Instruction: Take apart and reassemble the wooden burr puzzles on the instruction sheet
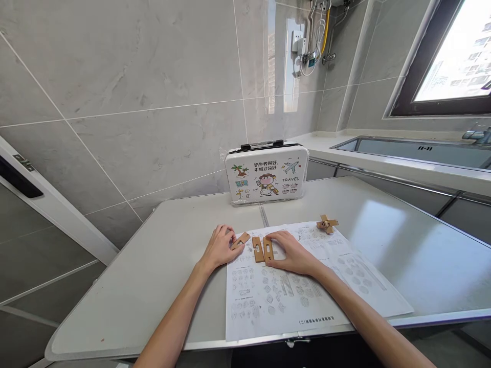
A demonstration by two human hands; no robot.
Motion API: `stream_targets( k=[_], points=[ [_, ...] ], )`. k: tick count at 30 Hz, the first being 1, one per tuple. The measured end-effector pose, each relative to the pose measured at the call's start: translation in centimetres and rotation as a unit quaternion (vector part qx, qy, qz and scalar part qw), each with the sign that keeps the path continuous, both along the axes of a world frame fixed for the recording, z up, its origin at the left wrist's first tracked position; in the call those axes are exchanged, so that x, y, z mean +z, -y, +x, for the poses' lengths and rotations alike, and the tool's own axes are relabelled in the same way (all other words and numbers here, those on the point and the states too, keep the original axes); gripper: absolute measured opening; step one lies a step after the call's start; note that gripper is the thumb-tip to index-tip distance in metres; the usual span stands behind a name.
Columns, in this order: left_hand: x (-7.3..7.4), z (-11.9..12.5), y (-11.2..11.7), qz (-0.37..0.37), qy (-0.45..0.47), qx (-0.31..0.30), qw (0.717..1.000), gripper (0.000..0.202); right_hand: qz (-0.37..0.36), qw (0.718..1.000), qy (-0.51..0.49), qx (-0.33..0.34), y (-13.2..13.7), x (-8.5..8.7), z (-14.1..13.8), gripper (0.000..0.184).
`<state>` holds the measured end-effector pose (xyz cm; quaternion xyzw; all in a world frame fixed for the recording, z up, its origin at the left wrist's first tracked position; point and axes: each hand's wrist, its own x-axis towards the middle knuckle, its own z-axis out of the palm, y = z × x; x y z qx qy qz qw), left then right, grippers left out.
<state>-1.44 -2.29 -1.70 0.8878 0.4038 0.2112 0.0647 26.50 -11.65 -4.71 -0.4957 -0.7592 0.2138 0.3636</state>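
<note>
My left hand rests on the table with its fingers curled round a small notched wooden puzzle piece. My right hand lies over the paper sheet, fingertips pressing two notched wooden pieces that lie side by side. A small assembled wooden cross sits apart near the sheet's far right corner.
The sheet, printed with diagrams, lies on a grey folding table. A white illustrated tin case stands at the table's back edge against the tiled wall. A counter with a sink runs along the right, under a window.
</note>
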Motion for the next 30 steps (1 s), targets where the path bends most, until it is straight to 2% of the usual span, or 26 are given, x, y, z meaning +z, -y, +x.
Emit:
stream_targets(
  k=[6, 8, 10, 12, 15, 17, 19, 22, 30],
  points=[
    [0.0, 0.7, 0.0, -0.006, 0.045, -0.003, 0.999, 0.032, -0.002, 0.997, -0.061, -0.052, -0.3, -0.1, 0.1, 0.059],
    [0.2, 1.4, 0.4, -0.062, 0.082, 0.009, 0.995, 0.039, -0.015, 0.992, -0.105, -0.065, -0.5, 0.1, 0.2, 0.058],
    [0.3, 2.2, 1.0, -0.158, 0.130, 0.005, 0.979, 0.045, -0.039, 0.985, -0.159, -0.058, -0.6, 0.4, 0.4, 0.057],
    [0.3, 3.2, 1.9, -0.279, 0.192, -0.029, 0.941, 0.048, -0.073, 0.970, -0.228, -0.038, -0.6, 0.9, 0.6, 0.057],
    [0.2, 4.9, 3.4, -0.468, 0.276, -0.092, 0.835, 0.050, -0.118, 0.937, -0.329, -0.016, -0.5, 1.6, 1.0, 0.057],
    [0.1, 5.7, 4.3, -0.538, 0.312, -0.115, 0.774, 0.045, -0.133, 0.921, -0.367, -0.002, -0.5, 1.8, 1.2, 0.057],
    [-0.1, 6.3, 4.9, -0.584, 0.331, -0.129, 0.730, 0.042, -0.141, 0.914, -0.380, 0.025, -0.5, 1.6, 1.3, 0.057],
    [-0.3, 6.5, 5.2, -0.618, 0.348, -0.135, 0.692, 0.040, -0.147, 0.911, -0.379, 0.071, -0.6, 1.2, 1.4, 0.060],
    [-0.5, 6.1, 4.8, -0.632, 0.403, -0.130, 0.649, 0.034, -0.159, 0.908, -0.369, 0.118, -0.6, 1.1, 1.6, 0.067]
  ],
)
